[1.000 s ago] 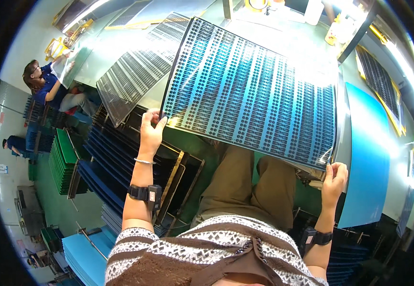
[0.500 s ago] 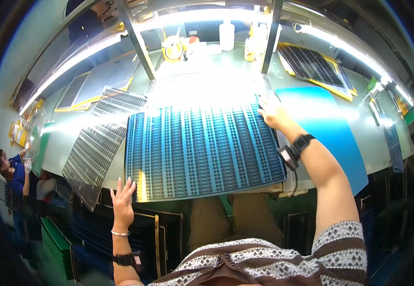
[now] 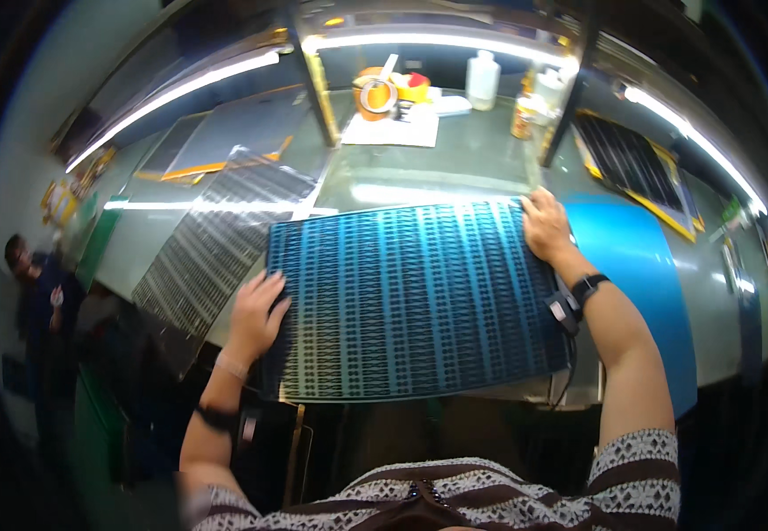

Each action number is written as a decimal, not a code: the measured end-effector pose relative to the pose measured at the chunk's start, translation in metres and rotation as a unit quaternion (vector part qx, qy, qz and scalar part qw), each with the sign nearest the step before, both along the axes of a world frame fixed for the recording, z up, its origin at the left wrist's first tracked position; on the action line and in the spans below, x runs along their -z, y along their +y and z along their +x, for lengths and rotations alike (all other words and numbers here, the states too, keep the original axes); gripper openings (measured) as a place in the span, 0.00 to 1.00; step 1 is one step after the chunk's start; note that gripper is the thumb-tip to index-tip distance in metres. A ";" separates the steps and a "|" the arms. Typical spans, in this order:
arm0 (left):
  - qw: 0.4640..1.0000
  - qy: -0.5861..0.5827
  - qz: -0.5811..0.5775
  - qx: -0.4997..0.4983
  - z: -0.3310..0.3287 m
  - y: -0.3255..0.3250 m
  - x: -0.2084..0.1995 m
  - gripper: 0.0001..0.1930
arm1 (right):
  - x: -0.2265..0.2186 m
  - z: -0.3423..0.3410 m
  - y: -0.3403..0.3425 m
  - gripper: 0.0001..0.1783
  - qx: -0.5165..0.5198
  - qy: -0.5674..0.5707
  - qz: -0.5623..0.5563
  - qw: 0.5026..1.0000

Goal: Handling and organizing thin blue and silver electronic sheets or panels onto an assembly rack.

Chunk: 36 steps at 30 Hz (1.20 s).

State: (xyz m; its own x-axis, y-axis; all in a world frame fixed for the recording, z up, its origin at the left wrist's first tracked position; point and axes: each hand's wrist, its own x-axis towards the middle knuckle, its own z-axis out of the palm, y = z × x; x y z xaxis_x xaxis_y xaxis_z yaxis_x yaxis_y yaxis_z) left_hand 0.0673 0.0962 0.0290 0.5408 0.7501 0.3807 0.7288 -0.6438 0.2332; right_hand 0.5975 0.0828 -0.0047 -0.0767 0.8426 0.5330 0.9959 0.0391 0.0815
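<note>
"What are the hands doing?"

"The left hand lies flat and open on the near left edge of the big blue sheet. The right hand presses on its far right corner with its fingers a little bent. I cannot tell if it grips the edge."

"Where is the sheet?"

"It lies flat on the grey table, near the person. Rows of little dark shapes cover it."

"What else is there?"

"A see-through patterned sheet lies to the left. A plain blue sheet lies to the right. Far back stand a white bottle and an orange tape roll."
</note>
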 end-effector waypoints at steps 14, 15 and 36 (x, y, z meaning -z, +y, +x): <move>0.979 0.070 0.091 -0.170 0.044 0.074 0.038 0.26 | 0.002 0.001 -0.015 0.17 -0.004 0.032 -0.031 0.999; 0.978 0.071 0.107 -0.167 0.044 0.065 0.039 0.26 | -0.002 0.001 -0.020 0.19 0.006 0.016 -0.058 0.998; 0.961 0.186 0.099 -0.178 0.038 0.036 0.022 0.20 | -0.033 -0.011 -0.150 0.21 0.000 0.058 -0.148 0.987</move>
State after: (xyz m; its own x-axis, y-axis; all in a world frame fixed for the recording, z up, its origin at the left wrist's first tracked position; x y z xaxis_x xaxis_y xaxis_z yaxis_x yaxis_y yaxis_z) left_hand 0.1054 0.1322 0.0070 0.3891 0.8455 0.3657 0.9206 -0.3424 -0.1879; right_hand 0.5866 -0.0669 0.0287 -0.0305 0.9629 0.2681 0.9978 0.0451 -0.0483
